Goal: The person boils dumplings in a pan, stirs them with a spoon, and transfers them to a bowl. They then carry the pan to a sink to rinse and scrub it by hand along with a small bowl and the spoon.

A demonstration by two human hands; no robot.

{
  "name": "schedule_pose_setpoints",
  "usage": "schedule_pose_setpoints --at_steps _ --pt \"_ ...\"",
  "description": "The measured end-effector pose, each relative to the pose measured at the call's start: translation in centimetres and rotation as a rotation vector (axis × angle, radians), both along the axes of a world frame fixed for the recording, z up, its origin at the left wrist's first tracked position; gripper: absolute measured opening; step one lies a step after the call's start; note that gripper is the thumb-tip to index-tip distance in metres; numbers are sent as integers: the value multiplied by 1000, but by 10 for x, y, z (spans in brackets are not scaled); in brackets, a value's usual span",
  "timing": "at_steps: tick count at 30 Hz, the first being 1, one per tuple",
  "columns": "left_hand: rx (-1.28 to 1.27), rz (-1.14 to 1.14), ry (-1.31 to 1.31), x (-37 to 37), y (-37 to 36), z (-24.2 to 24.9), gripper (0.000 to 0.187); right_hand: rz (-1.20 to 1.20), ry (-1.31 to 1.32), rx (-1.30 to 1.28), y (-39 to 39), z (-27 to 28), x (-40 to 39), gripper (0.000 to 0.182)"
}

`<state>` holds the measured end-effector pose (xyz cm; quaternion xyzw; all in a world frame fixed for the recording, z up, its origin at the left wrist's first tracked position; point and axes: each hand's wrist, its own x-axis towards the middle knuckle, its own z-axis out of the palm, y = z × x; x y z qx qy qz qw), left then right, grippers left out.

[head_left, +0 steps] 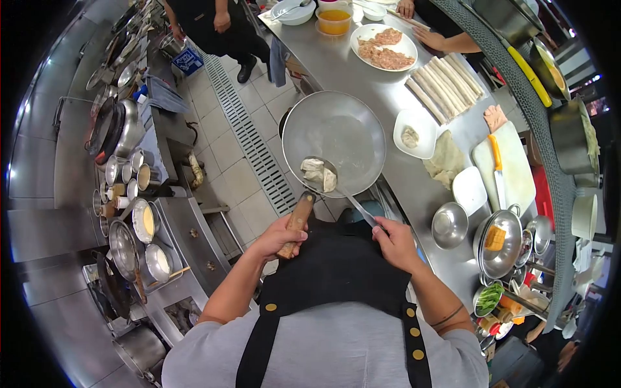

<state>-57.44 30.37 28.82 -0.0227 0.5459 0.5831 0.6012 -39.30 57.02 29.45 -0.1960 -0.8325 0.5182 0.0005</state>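
Note:
My left hand [283, 237] is wrapped round the wooden handle [301, 220] of a large grey wok [343, 123], which is held up in front of me. In my right hand [396, 243] is the handle of a metal ladle [358, 208], its bowl end resting inside the wok near the rim closest to me. Pale folded pieces of food [313, 169] lie in and beside the ladle's bowl. The rest of the wok's inner surface shows bare metal.
A steel counter [414, 200] on the right holds a plate of meat [387, 48], pale rolls [444, 87], a square dish [415, 132], a knife [498, 169] and bowls. Stoves and pans stand left. One person [220, 26] stands ahead; another's hands [429, 39] are across the counter.

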Motion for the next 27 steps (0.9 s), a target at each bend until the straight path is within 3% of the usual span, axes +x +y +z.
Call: schedule_pose_setpoints --at_steps 8,16,17,19,23,27 --pt "14 -3 -33 -2 2 1 30 27 32 10 0 5 3 31" --pt "-1 -16 -12 -3 4 1 31 -23 -160 -549 9 7 5 27" --pt "11 -31 -19 -3 5 0 31 -41 -163 -538 11 10 6 27" --pt "-8 -12 -29 -3 5 -3 30 -158 -211 -787 13 22 4 26" --pt "-17 -19 -28 -4 10 0 31 -272 -212 -840 33 31 9 28" --pt "2 -6 -17 -4 12 -1 30 -451 -134 -836 67 25 23 18"
